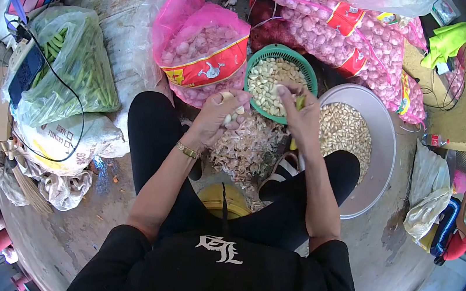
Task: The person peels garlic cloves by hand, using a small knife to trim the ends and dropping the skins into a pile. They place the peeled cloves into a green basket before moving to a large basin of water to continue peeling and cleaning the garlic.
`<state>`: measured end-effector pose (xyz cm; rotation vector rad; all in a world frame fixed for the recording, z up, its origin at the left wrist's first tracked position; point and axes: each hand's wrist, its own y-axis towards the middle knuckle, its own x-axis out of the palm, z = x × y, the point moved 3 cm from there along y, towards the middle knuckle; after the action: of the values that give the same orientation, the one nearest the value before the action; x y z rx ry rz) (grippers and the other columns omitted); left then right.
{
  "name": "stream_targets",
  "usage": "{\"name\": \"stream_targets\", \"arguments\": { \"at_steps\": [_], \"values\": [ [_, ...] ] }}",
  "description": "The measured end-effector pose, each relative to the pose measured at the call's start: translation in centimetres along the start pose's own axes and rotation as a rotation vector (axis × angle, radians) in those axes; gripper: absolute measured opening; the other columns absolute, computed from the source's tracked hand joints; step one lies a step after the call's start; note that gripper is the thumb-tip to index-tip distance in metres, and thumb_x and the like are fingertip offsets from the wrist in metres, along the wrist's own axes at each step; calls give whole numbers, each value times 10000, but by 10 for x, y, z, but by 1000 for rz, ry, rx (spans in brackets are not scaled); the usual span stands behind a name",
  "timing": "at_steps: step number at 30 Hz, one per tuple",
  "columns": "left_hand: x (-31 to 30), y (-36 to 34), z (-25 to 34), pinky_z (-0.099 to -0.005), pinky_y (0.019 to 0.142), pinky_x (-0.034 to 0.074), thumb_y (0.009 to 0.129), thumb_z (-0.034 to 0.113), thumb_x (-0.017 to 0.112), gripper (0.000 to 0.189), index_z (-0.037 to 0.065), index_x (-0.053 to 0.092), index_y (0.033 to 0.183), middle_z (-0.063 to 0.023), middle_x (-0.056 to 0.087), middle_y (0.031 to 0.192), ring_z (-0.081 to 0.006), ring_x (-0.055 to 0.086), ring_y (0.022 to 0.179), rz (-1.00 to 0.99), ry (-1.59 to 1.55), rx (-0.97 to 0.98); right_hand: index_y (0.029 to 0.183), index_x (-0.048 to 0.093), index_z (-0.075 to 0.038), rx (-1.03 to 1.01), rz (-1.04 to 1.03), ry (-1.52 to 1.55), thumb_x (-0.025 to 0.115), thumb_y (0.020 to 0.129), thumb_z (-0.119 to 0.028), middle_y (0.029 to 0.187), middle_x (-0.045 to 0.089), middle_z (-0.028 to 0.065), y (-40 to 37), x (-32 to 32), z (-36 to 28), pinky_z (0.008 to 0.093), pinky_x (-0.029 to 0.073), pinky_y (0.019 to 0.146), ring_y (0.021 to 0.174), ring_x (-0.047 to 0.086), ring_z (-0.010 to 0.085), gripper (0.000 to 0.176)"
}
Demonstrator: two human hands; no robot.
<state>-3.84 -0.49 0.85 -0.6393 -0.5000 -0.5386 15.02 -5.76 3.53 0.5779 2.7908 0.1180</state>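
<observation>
My left hand [216, 117] is closed around several garlic cloves [230, 120], just in front of the pink mesh bag of garlic bulbs [199, 44]. My right hand [302, 119] is closed on a small yellow-green thing [300, 102], mostly hidden by the fingers, at the right rim of the green basket [249, 97]. Pale peeled garlic cloves [271, 80] fill that basket. Between my feet lies a heap of garlic skins [247, 147]. To the right, a large whitish basin [381, 159] holds many unpeeled-looking brownish cloves [344, 130].
Full pink mesh sacks of garlic [369, 51] are piled at the back right. A clear plastic bag of green vegetables [73, 65] rests on a white sack [75, 139] at left. I sit low on a yellow seat [220, 198]. Another person [458, 243] is at far right.
</observation>
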Motion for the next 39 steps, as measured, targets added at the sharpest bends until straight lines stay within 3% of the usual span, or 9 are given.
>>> {"name": "stream_targets", "arguments": {
  "at_steps": [3,5,10,15,21,25,34,36,39],
  "values": [
    [2,-1,3,-165,439,384,896,203,686,263,44,595,1085,-5,596,781,-63,547,590,-47,-105,-23,1028,659,21,-177,202,-283,716,844,-129,890,667,83,9,-15,10,262,478,699,758,595,126,244],
    [2,-1,2,-165,446,387,902,180,673,267,39,591,1113,-1,598,788,-52,544,597,-46,154,25,1039,660,16,-266,298,-488,725,827,-120,915,663,101,7,-17,7,276,486,714,768,605,153,260],
    [-1,5,-13,-169,458,374,887,102,661,210,41,618,1083,21,589,780,-31,525,596,-52,364,110,1026,696,-61,-325,-191,-124,735,816,-134,860,628,107,-7,25,-37,317,492,723,804,630,228,226],
    [0,2,-12,-167,472,370,848,76,691,183,58,657,1027,52,572,756,-13,508,588,-162,408,166,945,689,-38,-264,-355,-153,736,816,-142,837,641,68,-8,35,-30,295,477,702,760,623,172,172],
    [1,-2,-2,-164,475,377,871,156,706,208,62,653,1049,44,579,783,-17,501,586,-28,376,70,861,670,-12,168,-188,178,720,853,-158,779,667,19,2,17,-12,250,462,675,731,577,65,154],
    [1,-1,-4,-159,451,357,891,235,696,282,48,619,1089,7,592,814,-38,524,596,-9,143,-10,834,663,-16,178,-213,141,732,857,-177,771,647,-1,-5,22,-18,229,449,670,727,555,49,177],
    [2,-7,9,-146,431,357,926,260,648,257,45,602,1059,-24,591,838,-65,547,614,-94,25,-81,1049,547,-67,244,-393,298,535,991,-320,772,489,-20,-4,16,-2,244,359,557,684,448,69,260],
    [0,-8,11,-141,445,364,921,257,654,263,45,599,1065,-23,596,858,-66,556,636,-95,64,-115,1028,546,-41,-39,-435,-106,536,975,-391,719,560,105,-6,17,-11,347,440,621,687,579,216,355],
    [-5,-5,7,-139,432,371,918,254,658,256,50,590,1056,-25,597,857,-69,574,642,-183,79,-154,1026,564,-57,-74,-536,-312,571,950,-393,716,565,167,-9,14,-28,380,448,617,674,601,290,345]
  ]
}}
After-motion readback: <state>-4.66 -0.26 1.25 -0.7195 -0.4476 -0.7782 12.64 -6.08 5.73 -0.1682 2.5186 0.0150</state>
